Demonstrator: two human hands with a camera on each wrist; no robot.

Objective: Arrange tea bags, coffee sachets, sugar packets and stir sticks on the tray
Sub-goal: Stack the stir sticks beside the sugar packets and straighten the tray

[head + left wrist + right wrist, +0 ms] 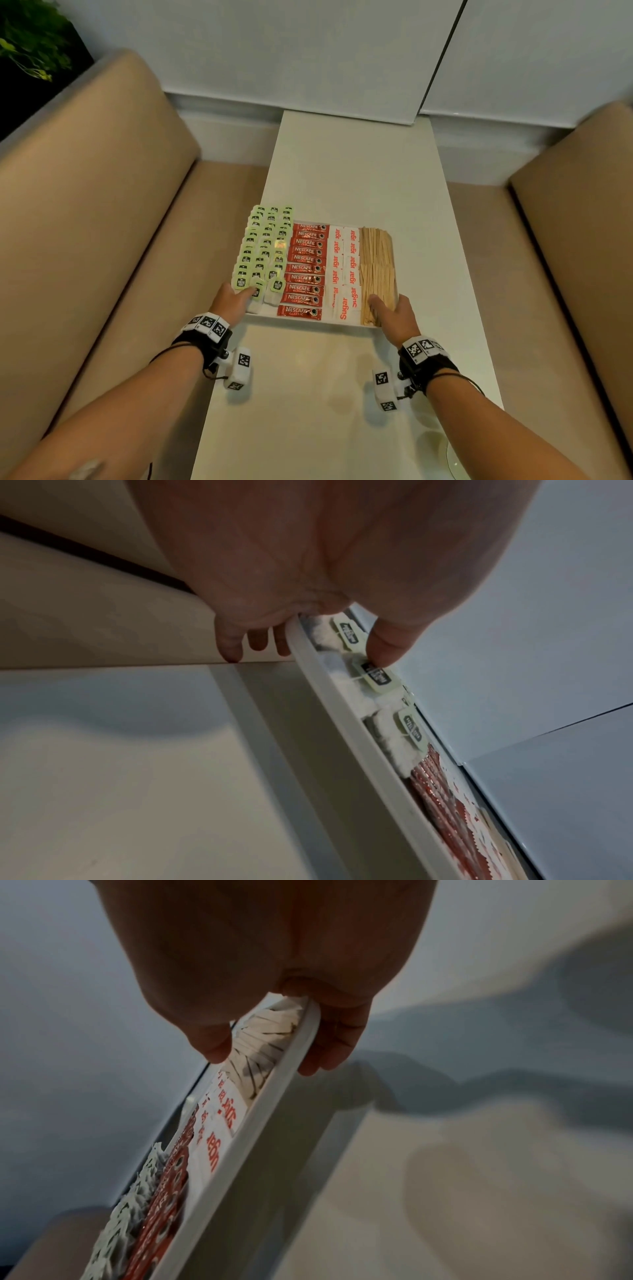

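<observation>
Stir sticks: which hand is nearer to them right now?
Right. The right hand grips the tray at its near right corner, thumb lying on the stir sticks. The left hand grips the opposite corner, by the tea bags.

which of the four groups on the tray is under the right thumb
The wooden stir sticks, the rightmost column: the right hand lays its thumb on their near end, while the sugar packets beside them go untouched.

— What's around the table (346,178)?
— Tan benches: one on the left (85,192), one on the right (575,212).
— And behind?
— Pale wall panels (274,44), a dark seam (442,54) between them, a plant (30,37) top left.
</observation>
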